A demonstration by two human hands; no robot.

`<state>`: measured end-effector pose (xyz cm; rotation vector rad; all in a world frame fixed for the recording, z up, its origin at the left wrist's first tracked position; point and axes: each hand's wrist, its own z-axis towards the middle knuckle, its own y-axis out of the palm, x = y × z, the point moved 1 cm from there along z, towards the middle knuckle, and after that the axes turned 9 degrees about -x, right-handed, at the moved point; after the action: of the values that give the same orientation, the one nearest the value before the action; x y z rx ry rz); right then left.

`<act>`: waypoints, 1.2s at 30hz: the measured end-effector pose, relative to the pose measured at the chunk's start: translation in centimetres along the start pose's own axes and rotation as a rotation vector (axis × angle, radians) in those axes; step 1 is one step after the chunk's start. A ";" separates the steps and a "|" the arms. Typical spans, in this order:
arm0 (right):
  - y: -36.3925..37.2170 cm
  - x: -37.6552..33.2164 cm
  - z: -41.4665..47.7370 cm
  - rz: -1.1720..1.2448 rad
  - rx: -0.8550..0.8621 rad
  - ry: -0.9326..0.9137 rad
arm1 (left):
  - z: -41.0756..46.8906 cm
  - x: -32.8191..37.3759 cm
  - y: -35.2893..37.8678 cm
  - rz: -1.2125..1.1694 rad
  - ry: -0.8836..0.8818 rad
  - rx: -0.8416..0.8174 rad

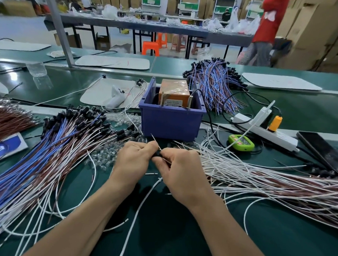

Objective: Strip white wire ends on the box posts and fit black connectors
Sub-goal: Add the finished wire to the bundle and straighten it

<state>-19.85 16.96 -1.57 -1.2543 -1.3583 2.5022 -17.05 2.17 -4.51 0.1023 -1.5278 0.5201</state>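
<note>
Two bare arms low down, reaching out over the green counter [169,234]. Hands close together, fingertips almost touching, just in front of the blue box [170,124].

Fingers of the left hand [132,161] curled, pinching a small black connector [157,154]. Fingers of the right hand [178,172] curled too, pinching a white wire [141,204] right beside the connector. Long part of that wire hanging down from under the right hand and trailing across the counter toward the camera. One thin bare end poking up between the two hands.

Inside the blue box, an orange block [174,89] wrapped in shiny tape. Two thin metal posts [162,99] standing up at the front edge of the box, one on each side.

To the right of the hands, a big loose heap of white wires [249,174] spread flat. To the left, a thick bunch of blue, brown and white wires [47,151] with black ends, and lots of tiny clear bulbs [103,156] lying beside them.

Farther right, a green gadget [241,142], a white power strip [265,130] and a dark phone [318,148] on the counter. Behind the box, another pile of blue and brown wires [214,85].
</note>
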 end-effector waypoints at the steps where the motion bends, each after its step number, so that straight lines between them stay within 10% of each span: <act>1: 0.1 0.0 0.0 -0.013 -0.003 0.001 | 0.0 0.0 0.0 -0.013 -0.027 -0.011; 9: 0.0 0.4 0.7 0.458 -0.066 0.141 | -0.2 0.5 0.4 -0.141 0.016 -0.022; 13: 0.8 0.7 0.8 0.768 -0.130 0.287 | -0.8 0.8 0.2 0.228 0.191 0.149; 19: 0.6 0.7 0.7 0.526 -0.038 0.207 | -1.3 0.8 -0.2 0.349 0.293 0.230; 27: 0.5 0.7 0.8 0.790 0.004 0.214 | -0.7 0.9 0.9 -0.385 0.007 -0.086; 36: 0.5 1.1 0.9 0.804 0.040 0.283 | -1.0 0.8 0.5 0.074 0.204 0.096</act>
<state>-21.00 16.48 -2.33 -2.4019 -0.8265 2.5654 -16.32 3.20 -3.89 0.0653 -1.3117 0.6434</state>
